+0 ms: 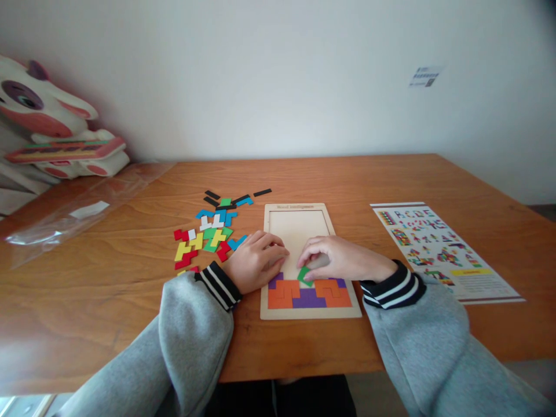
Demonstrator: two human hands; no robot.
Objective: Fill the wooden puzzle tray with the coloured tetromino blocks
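A wooden puzzle board (354, 313) lies flat in front of me. Orange pieces (282, 294) and purple pieces (309, 299) fill its near end, and its far part shows bare wood. My right hand (334, 258) pinches a green puzzle piece (305, 277) between thumb and fingers, tilted just above the gap between the orange groups. Whether the piece touches the board I cannot tell. My left hand (257, 260) rests over the board's left edge, fingers loosely stretched with nothing visible in them, partly covering the board's left side.
Left of the board lie loose coloured pieces (216, 236), with black strips (262, 192) behind them. A printed pattern sheet (473, 286) is at the right. Clear plastic wrap (56, 223) and a cow-like toy (73, 145) sit at the far left, near the wall.
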